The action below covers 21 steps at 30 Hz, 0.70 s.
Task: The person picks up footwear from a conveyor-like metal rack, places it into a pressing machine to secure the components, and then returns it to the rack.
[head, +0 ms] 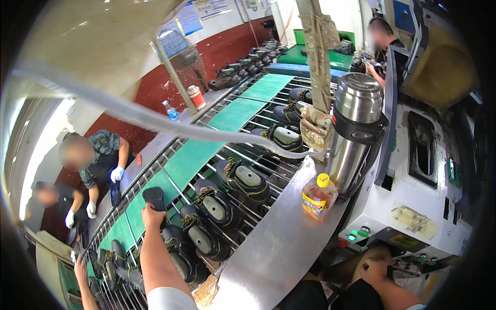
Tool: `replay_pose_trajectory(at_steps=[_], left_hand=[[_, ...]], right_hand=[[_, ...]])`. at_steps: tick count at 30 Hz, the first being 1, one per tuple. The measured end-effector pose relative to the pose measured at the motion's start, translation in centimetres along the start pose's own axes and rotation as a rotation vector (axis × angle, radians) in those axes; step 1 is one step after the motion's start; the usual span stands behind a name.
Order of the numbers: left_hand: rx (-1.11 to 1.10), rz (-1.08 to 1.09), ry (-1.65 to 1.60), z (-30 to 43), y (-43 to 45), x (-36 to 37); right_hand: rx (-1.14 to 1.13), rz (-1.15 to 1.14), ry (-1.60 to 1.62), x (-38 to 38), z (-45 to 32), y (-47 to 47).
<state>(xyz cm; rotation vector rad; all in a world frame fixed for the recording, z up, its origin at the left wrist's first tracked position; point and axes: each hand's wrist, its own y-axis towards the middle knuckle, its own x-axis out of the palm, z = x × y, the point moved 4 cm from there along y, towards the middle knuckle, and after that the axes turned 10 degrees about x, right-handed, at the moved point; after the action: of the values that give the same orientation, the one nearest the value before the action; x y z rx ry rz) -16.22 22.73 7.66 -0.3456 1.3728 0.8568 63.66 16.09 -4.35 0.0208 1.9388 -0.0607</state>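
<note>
My left hand [153, 215] is shut on a black shoe sole [154, 197], held over the green belt strip [176, 166] of a roller conveyor. Beside that hand, on the metal rollers, stand several dark lace-up shoes [217, 207] with grey lasts in them. My right hand [376, 271] rests low at the right by my bare knee, its fingers curled; a small dark reddish spot shows at it, and I cannot tell whether it holds anything.
A steel thermos [354, 135] and a bottle of amber drink [319, 197] stand on the metal ledge [267, 248]. A taped post [316, 58] rises beside the conveyor. A white machine [410, 197] is at right. Several co-workers are around the line; one's arm [81, 275] reaches in at lower left.
</note>
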Motion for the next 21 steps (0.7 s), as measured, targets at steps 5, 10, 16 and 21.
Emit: replay_pose_trajectory(at_steps=[5,10,16,21], left_hand=[[0.262,0.259,-0.267,0.5,-4.1,-7.9],[0.354,0.565,-0.735,3.4,-14.1,-21.3],[-0.177,0.232,-2.163,-4.4,-35.2,-16.3],[-0.718,-0.254,-2.212,8.5,-52.7,-10.9]], right_hand=[[-0.061,0.079,0.066,0.0,0.1,-0.2],[-0.084,-0.007,0.046,-1.0,-2.2,-2.1],[-0.101,-0.66,1.096,0.4,-13.2,-6.8],[0.054,-1.228,1.893,-0.9,-20.9,-10.4]])
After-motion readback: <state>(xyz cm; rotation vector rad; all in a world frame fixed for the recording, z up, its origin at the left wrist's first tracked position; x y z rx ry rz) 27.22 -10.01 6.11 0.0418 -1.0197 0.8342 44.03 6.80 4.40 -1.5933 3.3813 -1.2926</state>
